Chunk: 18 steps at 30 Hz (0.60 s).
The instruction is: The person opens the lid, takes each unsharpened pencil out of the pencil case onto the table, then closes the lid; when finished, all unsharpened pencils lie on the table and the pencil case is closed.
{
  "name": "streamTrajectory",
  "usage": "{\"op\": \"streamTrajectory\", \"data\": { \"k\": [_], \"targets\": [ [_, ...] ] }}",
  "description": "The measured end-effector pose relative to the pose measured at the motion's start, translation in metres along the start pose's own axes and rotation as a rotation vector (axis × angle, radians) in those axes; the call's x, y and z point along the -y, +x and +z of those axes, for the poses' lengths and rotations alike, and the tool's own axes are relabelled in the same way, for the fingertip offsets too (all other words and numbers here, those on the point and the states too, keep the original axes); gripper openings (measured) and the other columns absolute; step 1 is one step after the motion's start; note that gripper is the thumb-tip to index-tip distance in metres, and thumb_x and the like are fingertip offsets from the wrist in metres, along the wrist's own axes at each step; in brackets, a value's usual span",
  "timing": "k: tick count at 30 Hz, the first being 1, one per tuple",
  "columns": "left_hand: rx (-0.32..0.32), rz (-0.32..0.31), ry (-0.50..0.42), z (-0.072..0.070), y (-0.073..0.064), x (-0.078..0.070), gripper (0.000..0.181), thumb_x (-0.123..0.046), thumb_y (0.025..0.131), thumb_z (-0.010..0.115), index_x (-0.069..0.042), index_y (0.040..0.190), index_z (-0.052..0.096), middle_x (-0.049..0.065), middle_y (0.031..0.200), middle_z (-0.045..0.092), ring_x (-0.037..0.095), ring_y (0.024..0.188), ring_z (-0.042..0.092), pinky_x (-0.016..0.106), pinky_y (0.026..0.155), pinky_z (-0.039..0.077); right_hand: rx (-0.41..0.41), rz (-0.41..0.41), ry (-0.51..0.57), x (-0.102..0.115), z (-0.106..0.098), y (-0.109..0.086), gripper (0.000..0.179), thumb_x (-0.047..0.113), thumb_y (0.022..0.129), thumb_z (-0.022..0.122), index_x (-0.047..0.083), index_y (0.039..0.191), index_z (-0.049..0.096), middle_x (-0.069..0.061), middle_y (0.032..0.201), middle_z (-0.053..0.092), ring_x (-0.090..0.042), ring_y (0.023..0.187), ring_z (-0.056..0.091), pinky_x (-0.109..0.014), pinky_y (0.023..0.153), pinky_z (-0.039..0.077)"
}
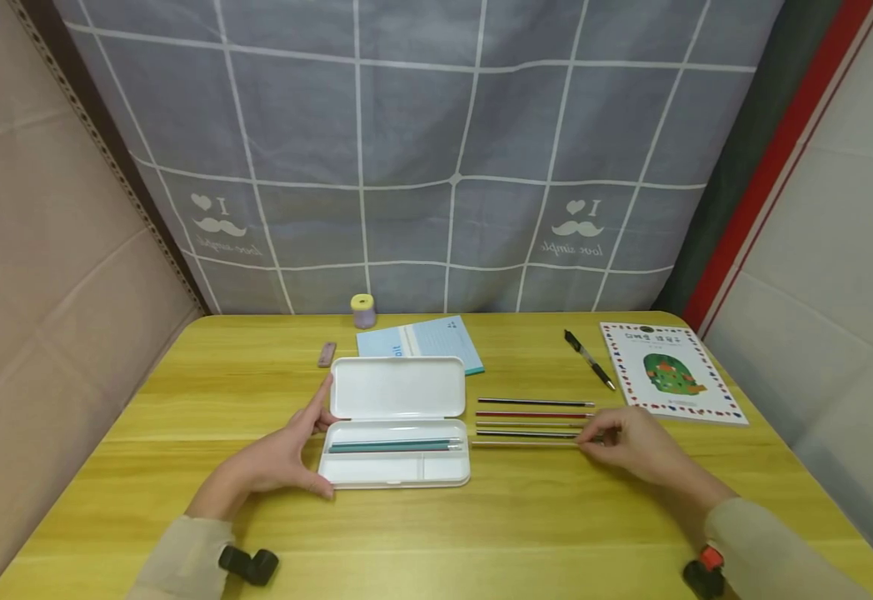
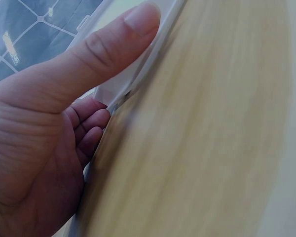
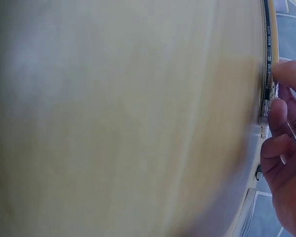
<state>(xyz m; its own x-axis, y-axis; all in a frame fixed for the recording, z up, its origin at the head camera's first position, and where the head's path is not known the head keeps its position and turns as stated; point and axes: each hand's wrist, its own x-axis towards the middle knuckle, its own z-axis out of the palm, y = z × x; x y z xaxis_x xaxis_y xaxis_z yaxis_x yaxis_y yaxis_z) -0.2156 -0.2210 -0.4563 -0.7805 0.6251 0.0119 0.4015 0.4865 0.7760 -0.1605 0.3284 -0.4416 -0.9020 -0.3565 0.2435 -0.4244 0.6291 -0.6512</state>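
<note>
A white pencil case (image 1: 399, 481) lies open on the table, with teal pencils (image 1: 395, 446) in its tray. My left hand (image 1: 282, 454) spans the case's left side; its thumb touches the front corner and its index finger the raised lid (image 1: 397, 387). In the left wrist view the thumb (image 2: 113, 44) stretches straight over the case edge, while the other fingers bend beside it. My right hand (image 1: 635, 442) pinches the right end of a light-coloured pencil (image 1: 522, 444), nearest in a row of pencils (image 1: 534, 414). In the right wrist view a dark pencil (image 3: 267, 44) runs beside the fingertips.
Behind the case are a blue notebook (image 1: 444, 337), a small eraser-like block (image 1: 326, 354) and a yellow-topped purple container (image 1: 363, 311). A black pen (image 1: 589, 358) and a white picture-covered book (image 1: 669, 367) lie at the back right. A grey checked cloth (image 1: 406, 225) hangs behind the table.
</note>
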Motion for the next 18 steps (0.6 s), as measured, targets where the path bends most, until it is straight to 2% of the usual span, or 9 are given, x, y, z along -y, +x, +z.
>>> {"op": "streamTrajectory", "data": {
  "k": [6, 11, 18],
  "targets": [
    [0.002, -0.006, -0.011, -0.0005, 0.0002, -0.0006, 0.156, -0.038, 0.065, 0.100, -0.030, 0.165, -0.020, 0.000, 0.136, 0.048, 0.017, 0.125, 0.045, 0.014, 0.110, 0.030, 0.022, -0.030, -0.075, -0.0014, -0.0019, 0.0015, 0.016, 0.006, 0.086, 0.084, 0.022, 0.090, 0.082, 0.010, 0.087, 0.073, 0.000, 0.068, 0.056, -0.023, 0.059, 0.049],
    [0.005, 0.004, -0.024, -0.0008, 0.0007, 0.0000, 0.157, -0.037, 0.065, 0.100, -0.030, 0.165, -0.020, 0.001, 0.136, 0.048, 0.017, 0.124, 0.046, 0.013, 0.110, 0.029, 0.050, -0.039, -0.164, 0.0010, -0.0035, 0.0039, 0.017, 0.009, 0.085, 0.086, 0.024, 0.089, 0.082, 0.006, 0.087, 0.074, 0.002, 0.069, 0.055, -0.023, 0.060, 0.048],
    [0.010, 0.017, -0.020, -0.0016, 0.0004, 0.0003, 0.155, -0.037, 0.067, 0.100, -0.029, 0.165, -0.021, 0.000, 0.135, 0.048, 0.018, 0.125, 0.046, 0.013, 0.110, 0.029, 0.044, -0.044, -0.250, 0.0053, -0.0043, 0.0046, 0.020, 0.008, 0.083, 0.086, 0.027, 0.087, 0.082, 0.015, 0.086, 0.071, 0.003, 0.068, 0.054, -0.024, 0.059, 0.047]
  ]
}}
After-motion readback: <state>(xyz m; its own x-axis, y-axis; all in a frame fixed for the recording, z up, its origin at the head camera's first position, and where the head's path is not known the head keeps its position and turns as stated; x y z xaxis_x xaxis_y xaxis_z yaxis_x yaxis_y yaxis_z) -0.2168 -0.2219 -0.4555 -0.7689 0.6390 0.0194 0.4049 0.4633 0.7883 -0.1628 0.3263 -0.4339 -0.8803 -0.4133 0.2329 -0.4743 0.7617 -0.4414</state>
